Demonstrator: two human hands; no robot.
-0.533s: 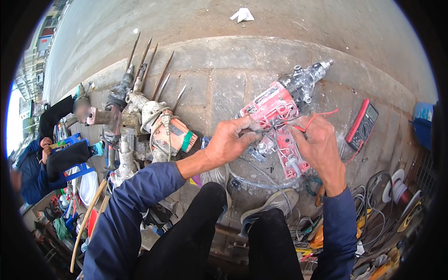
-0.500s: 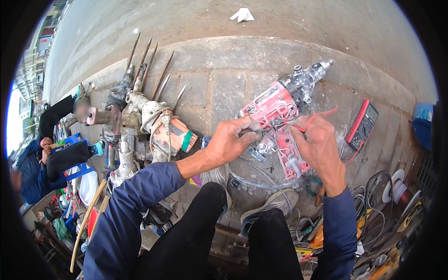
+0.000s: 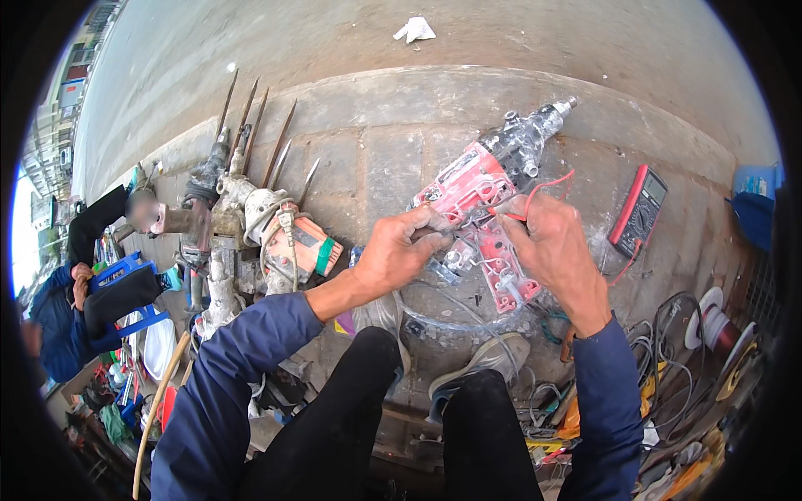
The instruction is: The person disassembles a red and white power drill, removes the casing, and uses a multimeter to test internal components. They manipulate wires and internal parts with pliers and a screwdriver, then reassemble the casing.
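Note:
A red and black power tool (image 3: 472,179), dusty and opened up, lies on the paving before me with its wires exposed. Its metal nose points to the far right. My left hand (image 3: 397,250) is closed in a pinch at the tool's near left end; what its fingertips grip is hidden. My right hand (image 3: 555,255) is closed around a red test probe (image 3: 515,216), its tip among the wires at the opening. A red lead loops above that hand. Below the opening sits a loose red housing part (image 3: 504,271) with wires on it. The red-edged multimeter (image 3: 639,210) lies to the right.
Several dusty demolition hammers (image 3: 238,209) with long pointed chisels lie at the left. A grey cable (image 3: 455,321) curves by my shoes. Coiled wires and a spool (image 3: 717,330) crowd the lower right. Another person (image 3: 63,321) sits far left near a blue stool (image 3: 134,313).
The whole view has shifted slightly, so most things appear a little farther left. Both hands keep to the opened tool, and the probe stays in my right hand among the wires.

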